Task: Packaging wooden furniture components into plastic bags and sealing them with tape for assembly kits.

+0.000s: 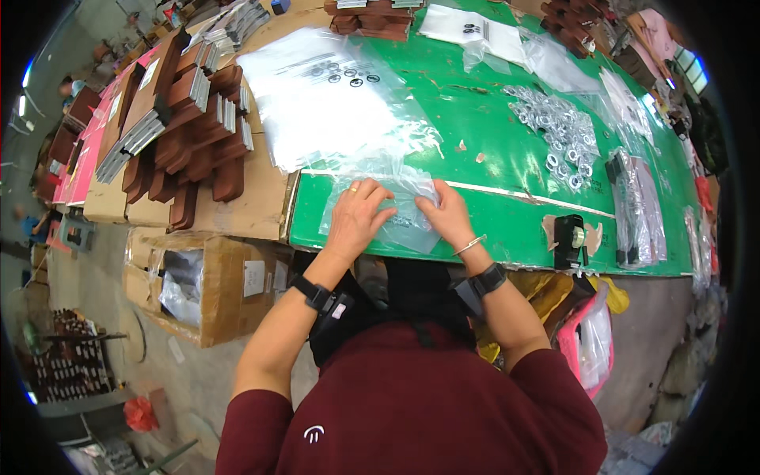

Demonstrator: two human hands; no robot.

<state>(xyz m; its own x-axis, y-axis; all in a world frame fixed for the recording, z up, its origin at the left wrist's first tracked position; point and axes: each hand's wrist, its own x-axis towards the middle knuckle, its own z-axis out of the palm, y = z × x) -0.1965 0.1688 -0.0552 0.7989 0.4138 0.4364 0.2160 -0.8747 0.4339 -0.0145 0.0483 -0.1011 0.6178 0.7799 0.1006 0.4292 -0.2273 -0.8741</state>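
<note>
A clear plastic bag [412, 231] lies at the near edge of the green tabletop [483, 214], with some small dark pieces or marks showing faintly in it. My left hand [359, 215] rests on the bag's left part, fingers bent and thumb apart from the index finger. At the bag's right side, my right hand [451, 215] has thumb and index finger closed on the film. Just beyond my hands, a large stack of clear bags [324, 103] spreads over the table.
Brown metal-edged parts [194, 119] are piled on cardboard at left. Loose metal rings [558, 131] lie at right, beyond a black tape dispenser [570, 241] and wrapped strips [637, 210]. Below the table stand an open carton [206, 285] and a pink container [571, 348].
</note>
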